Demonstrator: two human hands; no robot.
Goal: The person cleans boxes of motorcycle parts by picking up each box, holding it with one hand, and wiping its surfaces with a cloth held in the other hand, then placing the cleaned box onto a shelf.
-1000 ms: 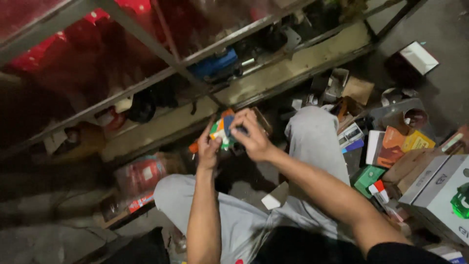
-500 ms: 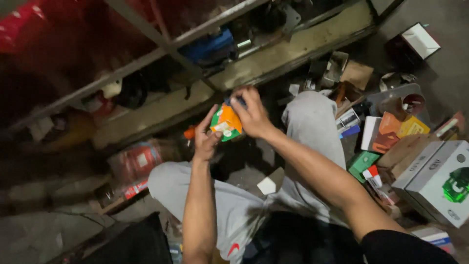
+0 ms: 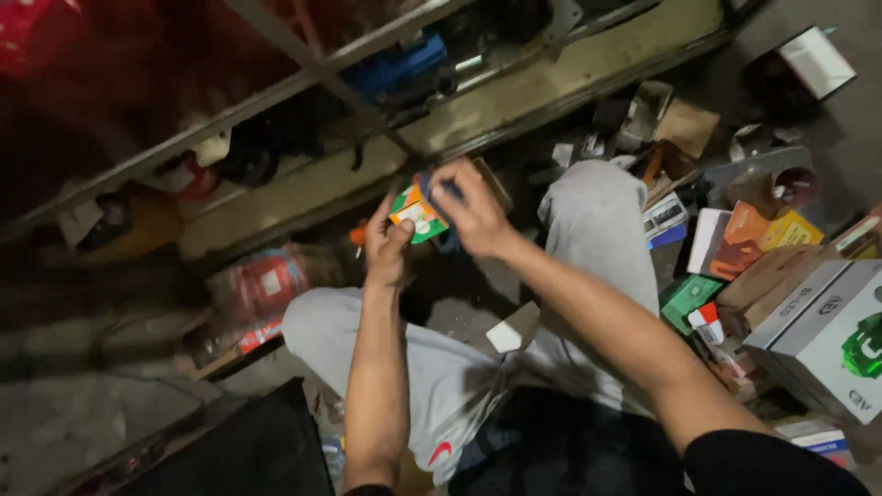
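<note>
Dim concrete floor beneath a metal shelving rack (image 3: 303,188), where I sit with my knees in grey trousers (image 3: 597,216) drawn up — stock scattered all round.

Item in hand: small orange-and-green carton (image 3: 415,213), held in front of me above my lap, close to the rack's lower shelf. My left hand (image 3: 386,246) grips it from below, fingers curled round its near end. My right hand (image 3: 470,209) is closed over its top end, fingers bent at what looks like a dark flap or wrapper there; I cannot tell whether the carton is open yet. Judged from this, the handling is at an early stage — nothing is out of it.

To my right: large white box with green emblem (image 3: 831,335); flat green packet (image 3: 689,296); orange box (image 3: 740,243) beside a yellow one (image 3: 790,230). Upper right: white-lidded dark box (image 3: 808,60). To my left: red-and-white bag (image 3: 262,289). On the shelf: blue object (image 3: 395,69).
</note>
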